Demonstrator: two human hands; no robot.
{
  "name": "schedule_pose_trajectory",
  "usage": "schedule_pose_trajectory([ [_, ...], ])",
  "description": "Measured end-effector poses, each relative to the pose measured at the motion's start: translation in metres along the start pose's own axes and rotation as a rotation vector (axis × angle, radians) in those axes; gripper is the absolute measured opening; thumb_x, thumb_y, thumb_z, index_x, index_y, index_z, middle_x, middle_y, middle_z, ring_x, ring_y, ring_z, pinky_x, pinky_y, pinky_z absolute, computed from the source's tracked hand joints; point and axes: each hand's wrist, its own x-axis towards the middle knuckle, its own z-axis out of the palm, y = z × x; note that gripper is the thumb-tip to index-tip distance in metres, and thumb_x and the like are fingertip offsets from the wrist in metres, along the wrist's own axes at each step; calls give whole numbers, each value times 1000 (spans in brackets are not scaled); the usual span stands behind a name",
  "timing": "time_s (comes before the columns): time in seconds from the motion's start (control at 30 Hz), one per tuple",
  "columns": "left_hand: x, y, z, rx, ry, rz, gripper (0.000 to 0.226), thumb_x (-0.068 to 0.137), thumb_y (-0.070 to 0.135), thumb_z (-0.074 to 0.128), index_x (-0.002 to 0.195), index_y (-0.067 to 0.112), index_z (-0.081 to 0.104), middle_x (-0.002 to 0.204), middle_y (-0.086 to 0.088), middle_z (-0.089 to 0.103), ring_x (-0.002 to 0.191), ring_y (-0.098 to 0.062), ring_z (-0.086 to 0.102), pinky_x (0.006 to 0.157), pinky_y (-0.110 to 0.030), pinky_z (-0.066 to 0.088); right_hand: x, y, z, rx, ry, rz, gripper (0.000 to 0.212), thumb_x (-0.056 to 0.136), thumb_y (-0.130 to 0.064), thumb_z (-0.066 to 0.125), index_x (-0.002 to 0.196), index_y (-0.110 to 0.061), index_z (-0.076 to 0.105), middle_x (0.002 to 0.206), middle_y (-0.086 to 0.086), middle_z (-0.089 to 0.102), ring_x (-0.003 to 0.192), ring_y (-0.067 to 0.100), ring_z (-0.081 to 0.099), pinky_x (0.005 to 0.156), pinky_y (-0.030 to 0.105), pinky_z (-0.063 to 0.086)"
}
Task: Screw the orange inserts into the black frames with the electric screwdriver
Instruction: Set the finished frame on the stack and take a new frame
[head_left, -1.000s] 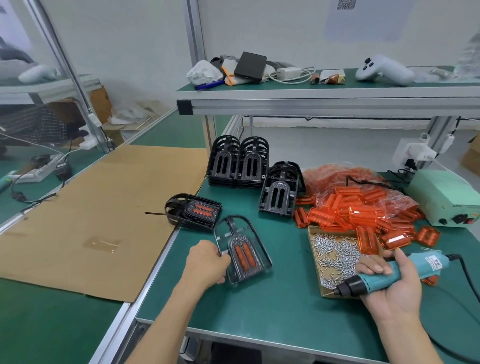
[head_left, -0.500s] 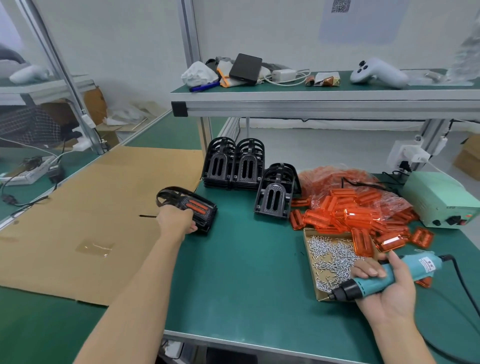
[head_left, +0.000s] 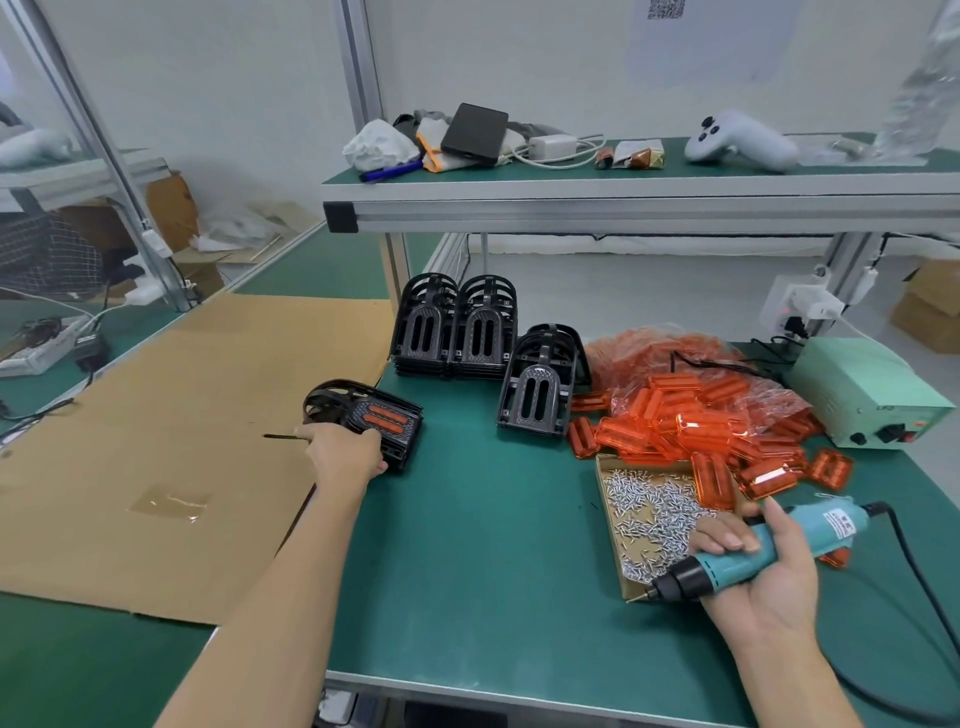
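Green matte tabletop (head_left: 467, 571) | left hand (head_left: 343, 454) grips ribbed black frame (head_left: 363, 415) | right hand (head_left: 758, 566) clasps teal electric screwdriver (head_left: 748, 553) | glossy orange inserts (head_left: 691, 431) heaped

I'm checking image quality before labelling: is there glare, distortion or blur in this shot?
Head view: wide-angle bending curves the shelf edge and the upright posts; glare glints off the pile of orange inserts; lighting is soft and even with faint shadows; both hands, the left and the right, look sharp.
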Motion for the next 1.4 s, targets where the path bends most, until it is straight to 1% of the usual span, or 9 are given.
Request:
schedule_pose_trajectory([
  [0.17, -19, 4, 2, 92, 215, 259, 78, 89, 29, 59, 151, 0, 22, 107, -22, 68, 97, -40, 67, 85, -47, 54, 0, 1, -1, 0, -7, -6, 30, 103, -34, 54, 75, -23, 60, 59, -13, 35, 55, 2, 38, 53, 15, 38],
  [0.23, -35, 15, 11, 64, 255, 484, 59, 91, 33, 58, 143, 12, 40, 91, -3, 71, 85, -22, 65, 81, -39, 46, 0, 1, 0, -1, -8, -8, 30, 103, -34, 55, 76, -23, 60, 59, -12, 35, 55, 3, 38, 53, 15, 38],
  [0.33, -55, 33, 39, 169, 52, 818, 31, 94, 37, 60, 121, 24, 63, 73, 13, 66, 74, -3, 62, 78, -35, 51, 1, 1, 0, -3, -11, -16, 28, 103, -33, 56, 76, -23, 59, 59, -12, 35, 55, 3, 38, 54, 16, 39],
  [0.4, -63, 40, 66, 337, -158, 976, 32, 93, 40, 65, 123, 28, 69, 100, 13, 73, 108, -14, 62, 99, -39, 48, 0, 1, 0, -6, -12, -17, 28, 102, -33, 56, 76, -23, 59, 59, -12, 35, 55, 3, 39, 54, 16, 39],
  [0.57, -86, 43, 135, 835, -473, 994, 69, 92, 52, 64, 155, 36, 40, 160, -10, 32, 145, -35, 21, 116, -50, 30, 0, 0, 1, -3, 9, -3, 28, 101, -31, 57, 75, -22, 59, 59, -11, 33, 55, 4, 39, 53, 16, 39],
  [0.87, -96, 52, 180, 1146, -306, 946, 70, 94, 49, 64, 154, 38, 28, 162, -22, 7, 123, -42, 48, 104, -49, 40, 0, -2, -1, -20, 0, 14, 18, 88, -30, 69, 73, -22, 63, 57, -10, 35, 53, 5, 41, 51, 18, 41],
  [1.13, -114, 51, 144, 727, -337, 948, 67, 90, 51, 69, 149, 41, 38, 164, -15, 8, 131, -40, 45, 112, -50, 36, 0, -2, -3, -19, 4, 25, 17, 87, -30, 71, 77, -21, 61, 58, -10, 35, 53, 6, 42, 51, 19, 42],
  [1.33, -169, 28, 79, -120, -617, 588, 52, 84, 72, 63, 131, 62, 43, 143, 26, 47, 126, -3, 54, 104, -34, 46, 0, -2, -1, -6, 9, 25, 17, 86, -29, 71, 76, -21, 60, 58, -10, 35, 53, 6, 42, 51, 19, 42],
  [1.4, -186, 8, 65, -395, -728, 376, 43, 92, 61, 61, 132, 49, 52, 135, 12, 63, 120, -16, 64, 100, -43, 53, 1, -2, -1, 1, 11, 27, 17, 86, -28, 71, 76, -21, 59, 58, -10, 34, 52, 6, 41, 51, 19, 41],
])
